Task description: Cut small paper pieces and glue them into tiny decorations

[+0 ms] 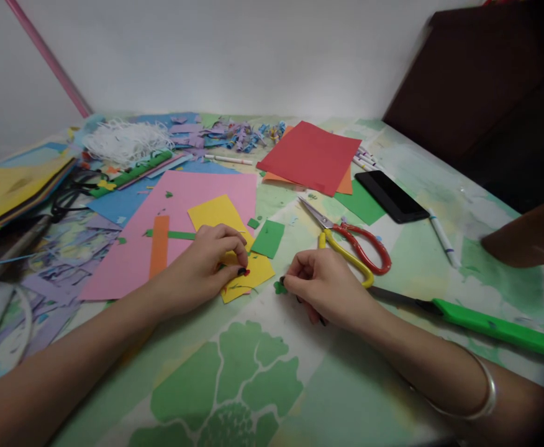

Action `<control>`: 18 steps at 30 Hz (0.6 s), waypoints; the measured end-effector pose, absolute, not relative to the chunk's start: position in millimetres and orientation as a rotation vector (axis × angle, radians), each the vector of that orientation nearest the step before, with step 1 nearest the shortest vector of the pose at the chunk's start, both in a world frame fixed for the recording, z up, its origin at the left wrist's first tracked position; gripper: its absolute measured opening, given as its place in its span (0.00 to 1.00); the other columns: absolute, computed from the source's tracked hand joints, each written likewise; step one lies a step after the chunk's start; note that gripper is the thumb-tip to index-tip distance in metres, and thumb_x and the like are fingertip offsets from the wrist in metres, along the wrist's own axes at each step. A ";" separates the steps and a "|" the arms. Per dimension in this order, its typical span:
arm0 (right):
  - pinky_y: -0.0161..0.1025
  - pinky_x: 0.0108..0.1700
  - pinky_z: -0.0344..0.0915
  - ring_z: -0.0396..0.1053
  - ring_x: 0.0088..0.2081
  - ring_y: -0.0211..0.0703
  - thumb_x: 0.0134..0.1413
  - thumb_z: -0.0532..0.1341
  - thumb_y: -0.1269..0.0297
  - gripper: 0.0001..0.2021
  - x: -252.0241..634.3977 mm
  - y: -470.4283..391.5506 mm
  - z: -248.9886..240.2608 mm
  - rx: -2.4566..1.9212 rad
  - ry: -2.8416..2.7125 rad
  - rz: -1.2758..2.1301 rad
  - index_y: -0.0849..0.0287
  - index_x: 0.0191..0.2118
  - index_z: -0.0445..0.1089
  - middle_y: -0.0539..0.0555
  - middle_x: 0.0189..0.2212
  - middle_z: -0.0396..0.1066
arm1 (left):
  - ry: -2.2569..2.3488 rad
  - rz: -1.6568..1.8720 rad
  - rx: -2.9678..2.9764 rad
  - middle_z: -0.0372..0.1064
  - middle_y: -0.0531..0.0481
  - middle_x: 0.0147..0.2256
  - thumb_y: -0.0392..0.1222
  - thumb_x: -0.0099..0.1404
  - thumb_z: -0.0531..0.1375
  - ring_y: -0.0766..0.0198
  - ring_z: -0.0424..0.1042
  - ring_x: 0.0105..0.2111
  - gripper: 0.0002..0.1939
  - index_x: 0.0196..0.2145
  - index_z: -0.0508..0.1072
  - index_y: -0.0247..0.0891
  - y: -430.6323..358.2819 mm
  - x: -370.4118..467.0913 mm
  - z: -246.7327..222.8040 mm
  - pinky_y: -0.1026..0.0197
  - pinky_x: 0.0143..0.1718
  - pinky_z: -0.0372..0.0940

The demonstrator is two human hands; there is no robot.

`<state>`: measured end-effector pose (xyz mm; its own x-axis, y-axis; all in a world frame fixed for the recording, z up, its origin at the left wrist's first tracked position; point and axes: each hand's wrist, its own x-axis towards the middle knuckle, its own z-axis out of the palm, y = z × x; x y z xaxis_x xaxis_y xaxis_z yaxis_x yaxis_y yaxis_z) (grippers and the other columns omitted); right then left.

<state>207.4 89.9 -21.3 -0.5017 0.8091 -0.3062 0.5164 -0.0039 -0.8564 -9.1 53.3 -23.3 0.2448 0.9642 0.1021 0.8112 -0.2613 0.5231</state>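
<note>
My left hand (216, 251) is curled over a cut yellow paper (216, 217), thumb and finger pinched at a small red paper piece (248, 272). Just above the tablecloth, my right hand (321, 282) is closed, with a small green paper cutout (279, 287) at its thumb and fingertip. Between and beyond the hands lies a green paper rectangle (268, 239). Scissors (330, 226) with red and yellow handles rest behind my right hand. A pink sheet (207, 186) lies under the yellow paper, with an orange strip (159, 245) on it.
A green-handled cutter (486, 323) lies at the right, near my forearm. Red paper (313, 155), a black phone (390, 195) and a marker (443, 239) are farther back. White string (127, 141) and purple scraps (48, 285) cover the left side.
</note>
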 end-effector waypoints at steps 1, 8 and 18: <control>0.27 0.08 0.50 0.60 0.08 0.33 0.45 0.57 0.72 0.06 207.0 89.5 -20.9 -1.389 -1.994 1.508 0.58 0.21 0.63 0.46 0.10 0.61 | 1.627 0.597 2.146 0.66 0.45 0.43 0.38 0.61 0.53 0.52 0.63 0.47 0.07 0.29 0.71 0.39 53.8 -9.1 -22.7 0.48 0.47 0.59; 0.27 0.08 0.50 0.60 0.08 0.33 0.45 0.57 0.72 0.06 205.7 88.5 -17.8 -1.422 -2.011 1.474 0.58 0.21 0.62 0.46 0.10 0.61 | 1.602 0.647 2.066 0.70 0.45 0.42 0.41 0.59 0.57 0.53 0.65 0.47 0.06 0.28 0.71 0.39 55.7 -9.6 -20.0 0.50 0.47 0.59; 0.27 0.14 0.50 0.56 0.10 0.28 0.48 0.57 0.71 0.05 211.6 92.8 -12.1 -1.316 -2.076 1.438 0.59 0.24 0.65 0.44 0.12 0.62 | 1.731 0.887 1.699 0.73 0.52 0.30 0.45 0.58 0.62 0.60 0.71 0.31 0.06 0.30 0.74 0.41 36.3 9.2 -1.5 0.60 0.31 0.61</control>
<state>211.6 92.8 -12.1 -0.5394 0.8055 -0.2454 0.5129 0.0832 -0.8544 9.2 36.3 -1.5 -0.0481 0.9969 0.0619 0.6327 -0.0176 0.7742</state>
